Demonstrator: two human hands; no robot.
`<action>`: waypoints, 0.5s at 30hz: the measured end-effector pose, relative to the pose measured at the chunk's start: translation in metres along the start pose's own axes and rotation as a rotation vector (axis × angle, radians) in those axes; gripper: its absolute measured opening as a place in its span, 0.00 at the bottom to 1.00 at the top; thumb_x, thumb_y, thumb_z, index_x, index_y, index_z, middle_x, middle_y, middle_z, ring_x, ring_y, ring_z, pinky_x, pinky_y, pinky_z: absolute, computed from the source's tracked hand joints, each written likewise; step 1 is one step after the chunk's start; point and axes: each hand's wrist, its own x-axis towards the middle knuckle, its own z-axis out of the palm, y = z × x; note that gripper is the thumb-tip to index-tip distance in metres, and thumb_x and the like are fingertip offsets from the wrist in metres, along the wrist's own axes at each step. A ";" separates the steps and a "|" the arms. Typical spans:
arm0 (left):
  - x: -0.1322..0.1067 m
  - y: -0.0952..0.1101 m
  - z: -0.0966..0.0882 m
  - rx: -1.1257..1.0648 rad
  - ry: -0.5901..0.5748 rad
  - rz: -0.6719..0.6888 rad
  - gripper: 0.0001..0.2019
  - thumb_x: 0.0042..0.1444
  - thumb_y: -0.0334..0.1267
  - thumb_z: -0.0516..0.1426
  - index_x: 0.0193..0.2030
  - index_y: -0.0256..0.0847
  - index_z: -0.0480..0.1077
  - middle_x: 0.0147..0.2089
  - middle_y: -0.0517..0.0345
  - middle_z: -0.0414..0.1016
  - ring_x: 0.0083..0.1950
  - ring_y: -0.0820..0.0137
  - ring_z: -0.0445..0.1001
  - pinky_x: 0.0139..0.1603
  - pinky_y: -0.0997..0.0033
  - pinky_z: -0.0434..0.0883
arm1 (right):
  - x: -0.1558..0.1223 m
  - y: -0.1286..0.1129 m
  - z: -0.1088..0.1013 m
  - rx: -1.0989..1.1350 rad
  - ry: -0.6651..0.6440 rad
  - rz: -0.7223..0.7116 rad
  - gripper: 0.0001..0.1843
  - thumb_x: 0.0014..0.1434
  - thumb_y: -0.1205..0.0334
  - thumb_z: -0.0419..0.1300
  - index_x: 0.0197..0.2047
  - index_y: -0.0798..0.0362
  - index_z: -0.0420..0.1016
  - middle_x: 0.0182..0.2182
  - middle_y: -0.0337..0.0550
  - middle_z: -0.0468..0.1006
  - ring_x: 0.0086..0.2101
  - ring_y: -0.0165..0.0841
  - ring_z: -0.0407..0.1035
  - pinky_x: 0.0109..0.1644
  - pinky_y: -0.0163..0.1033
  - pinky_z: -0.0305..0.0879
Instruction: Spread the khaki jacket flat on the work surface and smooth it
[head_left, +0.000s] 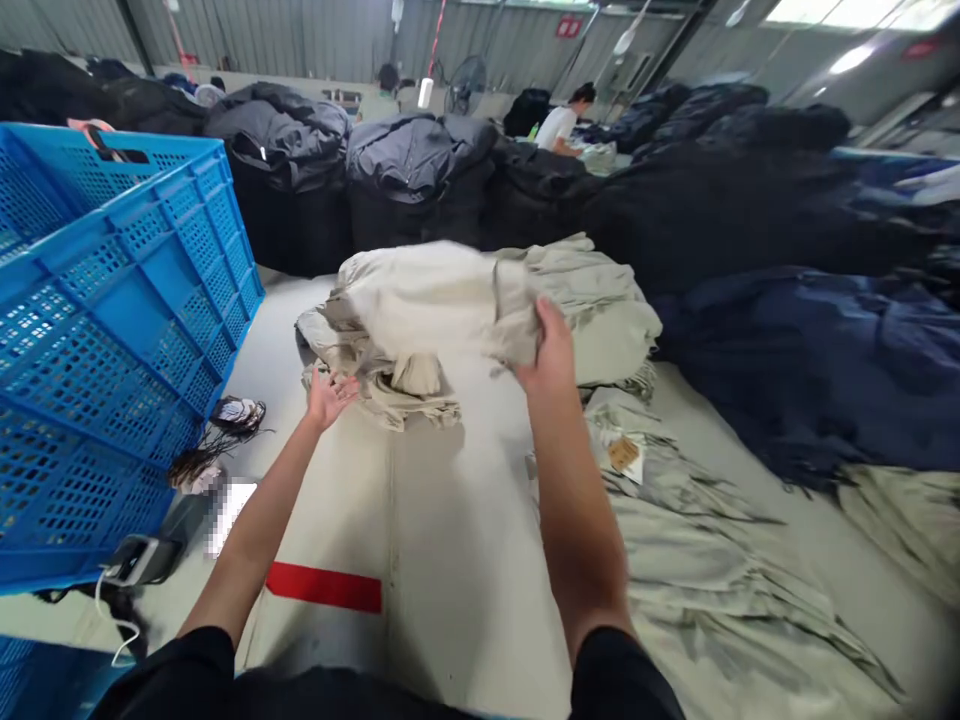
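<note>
My right hand (551, 345) is closed on a beige garment (427, 295) and holds it up, blurred by motion, above a pile of like beige garments (600, 300) on the pale table (442, 540). Held palm up with its fingers spread, my left hand (330, 398) holds nothing; it sits just below the lifted garment's left side, close to the crumpled pieces at the pile's near edge (397, 395). Another beige garment with a brown paper tag (624, 452) lies flat on the table to the right of my right arm.
Stacked blue plastic crates (112, 300) stand at the left. A bundle of tag strings (225, 425) and a handheld device with a white cable (139, 560) lie beside them. Red tape (324, 587) marks the table. Dark garment heaps (750, 220) fill the back and right. Other people work far behind.
</note>
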 end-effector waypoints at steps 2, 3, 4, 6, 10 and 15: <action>-0.006 -0.005 0.005 -0.098 -0.075 -0.097 0.46 0.56 0.75 0.34 0.68 0.38 0.50 0.55 0.36 0.73 0.56 0.58 0.75 0.51 0.51 0.74 | -0.081 0.030 -0.012 0.153 -0.004 0.209 0.26 0.53 0.40 0.65 0.47 0.51 0.76 0.39 0.46 0.82 0.40 0.42 0.79 0.39 0.45 0.77; -0.011 -0.012 0.010 -0.102 -0.095 -0.148 0.46 0.55 0.75 0.36 0.67 0.38 0.51 0.55 0.36 0.73 0.55 0.58 0.76 0.49 0.51 0.74 | -0.120 0.046 -0.012 0.200 -0.035 0.319 0.25 0.50 0.42 0.69 0.44 0.51 0.77 0.39 0.46 0.83 0.40 0.42 0.79 0.40 0.45 0.78; -0.016 -0.021 0.015 -0.091 -0.098 -0.204 0.45 0.56 0.74 0.39 0.65 0.38 0.53 0.53 0.37 0.74 0.51 0.59 0.77 0.47 0.54 0.75 | -0.157 0.061 -0.011 0.240 -0.078 0.428 0.24 0.48 0.44 0.70 0.42 0.51 0.77 0.39 0.46 0.83 0.41 0.43 0.79 0.42 0.46 0.78; -0.026 -0.042 0.028 -0.048 -0.076 -0.312 0.36 0.58 0.70 0.46 0.57 0.38 0.60 0.43 0.45 0.76 0.40 0.66 0.78 0.38 0.64 0.75 | -0.214 0.091 -0.004 0.286 -0.147 0.613 0.21 0.50 0.46 0.69 0.42 0.50 0.78 0.41 0.46 0.83 0.42 0.43 0.79 0.45 0.47 0.78; -0.033 -0.057 0.053 0.011 -0.053 -0.393 0.14 0.57 0.49 0.60 0.34 0.41 0.63 0.21 0.67 0.61 0.17 0.80 0.57 0.18 0.79 0.57 | -0.241 0.124 -0.003 0.261 -0.146 0.827 0.12 0.55 0.50 0.62 0.36 0.50 0.77 0.36 0.47 0.84 0.39 0.43 0.80 0.44 0.47 0.78; -0.046 -0.012 0.063 -0.054 -0.006 -0.176 0.16 0.59 0.43 0.59 0.27 0.42 0.56 0.19 0.71 0.49 0.17 0.82 0.50 0.19 0.83 0.53 | -0.186 0.075 -0.052 0.303 0.054 0.507 0.17 0.50 0.50 0.68 0.39 0.51 0.77 0.33 0.42 0.84 0.36 0.41 0.80 0.38 0.44 0.79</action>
